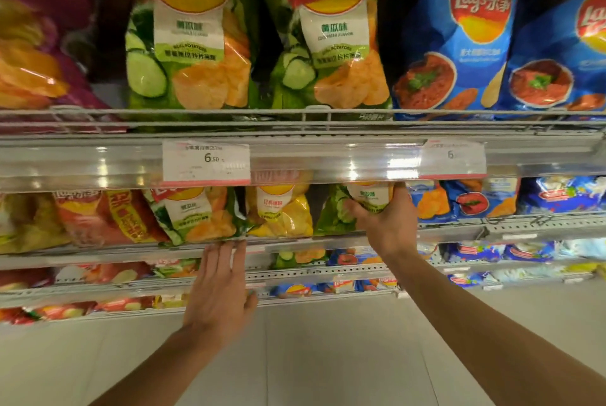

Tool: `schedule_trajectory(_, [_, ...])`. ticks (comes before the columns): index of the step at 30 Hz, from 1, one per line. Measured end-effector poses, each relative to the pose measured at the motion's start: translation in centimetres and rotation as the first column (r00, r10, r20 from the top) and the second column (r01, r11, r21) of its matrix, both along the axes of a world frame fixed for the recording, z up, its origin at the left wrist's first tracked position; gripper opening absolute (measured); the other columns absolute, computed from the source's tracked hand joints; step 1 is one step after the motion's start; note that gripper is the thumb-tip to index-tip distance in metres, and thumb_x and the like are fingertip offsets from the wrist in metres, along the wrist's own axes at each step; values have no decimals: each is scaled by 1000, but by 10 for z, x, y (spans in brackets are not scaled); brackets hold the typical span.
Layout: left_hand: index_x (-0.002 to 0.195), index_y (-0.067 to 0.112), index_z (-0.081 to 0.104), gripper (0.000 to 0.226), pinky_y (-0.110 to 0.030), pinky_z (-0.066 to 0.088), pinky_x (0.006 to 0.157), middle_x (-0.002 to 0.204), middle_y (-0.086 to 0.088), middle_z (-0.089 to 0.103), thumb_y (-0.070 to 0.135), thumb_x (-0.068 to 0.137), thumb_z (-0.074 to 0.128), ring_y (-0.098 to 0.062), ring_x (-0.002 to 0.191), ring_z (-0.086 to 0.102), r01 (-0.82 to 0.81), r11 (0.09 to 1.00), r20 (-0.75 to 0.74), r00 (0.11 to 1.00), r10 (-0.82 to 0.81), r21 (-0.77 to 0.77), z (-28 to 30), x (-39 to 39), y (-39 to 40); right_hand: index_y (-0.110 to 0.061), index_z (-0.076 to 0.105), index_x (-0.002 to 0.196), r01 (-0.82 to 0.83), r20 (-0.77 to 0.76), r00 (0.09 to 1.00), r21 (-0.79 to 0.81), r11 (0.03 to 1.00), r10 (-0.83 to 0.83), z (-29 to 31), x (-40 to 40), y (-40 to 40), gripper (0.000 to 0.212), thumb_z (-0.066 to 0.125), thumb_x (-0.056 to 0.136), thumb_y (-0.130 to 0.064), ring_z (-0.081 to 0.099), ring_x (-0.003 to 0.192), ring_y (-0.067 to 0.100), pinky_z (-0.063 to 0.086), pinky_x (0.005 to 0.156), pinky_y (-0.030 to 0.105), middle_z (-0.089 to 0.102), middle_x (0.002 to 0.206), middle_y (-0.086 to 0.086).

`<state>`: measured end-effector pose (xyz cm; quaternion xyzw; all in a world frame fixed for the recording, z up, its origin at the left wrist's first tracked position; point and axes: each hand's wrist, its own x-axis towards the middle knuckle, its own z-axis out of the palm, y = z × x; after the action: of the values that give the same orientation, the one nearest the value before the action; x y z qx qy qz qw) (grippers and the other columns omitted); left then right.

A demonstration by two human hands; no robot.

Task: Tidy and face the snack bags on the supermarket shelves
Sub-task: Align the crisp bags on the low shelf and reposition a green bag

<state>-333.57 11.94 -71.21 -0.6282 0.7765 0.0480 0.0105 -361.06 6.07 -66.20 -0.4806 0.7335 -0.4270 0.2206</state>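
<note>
hands: right hand [387,225] grips green bag [347,208] | left hand [219,291] flat, touching shelf edge [131,253] | pale floor [328,356]

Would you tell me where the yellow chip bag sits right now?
The yellow chip bag stands on the second shelf, centre, between two green cucumber bags.

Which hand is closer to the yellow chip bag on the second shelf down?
Left, narrowly. The left hand has its fingertips at the shelf edge just below the yellow chip bag; the right hand grips the green bag beside it.
</note>
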Motion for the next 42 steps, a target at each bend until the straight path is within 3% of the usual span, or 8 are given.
schedule_trajectory(6, [157,8,10,93,-42,8,124,152,-11,23,54,90,56,-32,145,16,18,1000,-4,1000,-18,5,-4,1,1,-16,65,116,-41,89,995,73,996,35,-18,-6,-23,54,92,73,-33,72,96,18,62,87,42,74,100,-4])
schedule_trajectory(12, [156,11,6,95,-43,8,125,153,-9,19,55,88,55,-31,147,11,-16,999,-38,999,17,30,-4,-5,1,-31,58,106,-110,185,979,106,988,89,-27,-5,-32,48,92,72,-31,68,81,-8,59,77,18,69,93,-18])
schedule_trajectory(16, [155,9,17,95,-45,19,123,148,-10,28,50,84,65,-33,143,18,-21,999,-70,997,23,42,0,-7,2,-21,56,125,-121,241,967,168,978,79,-37,0,-36,67,93,70,-35,70,100,15,60,91,38,70,101,-11])
schedule_trajectory(22, [155,11,12,95,-41,15,123,151,-8,22,54,86,62,-31,146,12,-35,998,-60,997,38,54,3,-8,2,-21,50,128,-151,163,980,248,957,112,-38,-4,-35,73,89,71,-46,70,97,17,60,92,40,70,107,-5])
schedule_trajectory(26, [155,13,9,93,-39,15,124,151,-6,20,55,88,59,-29,146,11,-42,997,-65,997,46,60,7,-10,1,-16,52,123,-193,116,979,227,955,170,-35,-7,-20,70,88,72,-47,68,102,19,60,90,40,70,112,-1])
schedule_trajectory(30, [155,17,13,87,-36,22,122,151,-4,23,51,90,59,-25,146,14,-69,995,-121,990,77,72,14,-8,0,-29,53,112,-223,91,974,186,957,209,-29,-12,-6,53,88,74,-43,64,93,5,54,81,24,66,100,-17])
schedule_trajectory(35, [152,20,27,71,-31,26,118,151,0,30,38,93,62,-18,145,23,-101,993,-279,953,114,62,25,-3,6,-19,56,131,-146,-10,989,88,985,147,-24,-9,21,58,81,84,-42,61,111,17,55,97,40,64,119,-2])
schedule_trajectory(42, [134,15,53,45,-38,41,107,135,-5,52,18,91,66,-23,130,44,-274,961,-501,835,227,-21,42,30,17,-17,57,122,-48,-118,992,-112,993,34,-16,40,56,38,75,90,-29,53,104,13,45,84,16,54,117,-2])
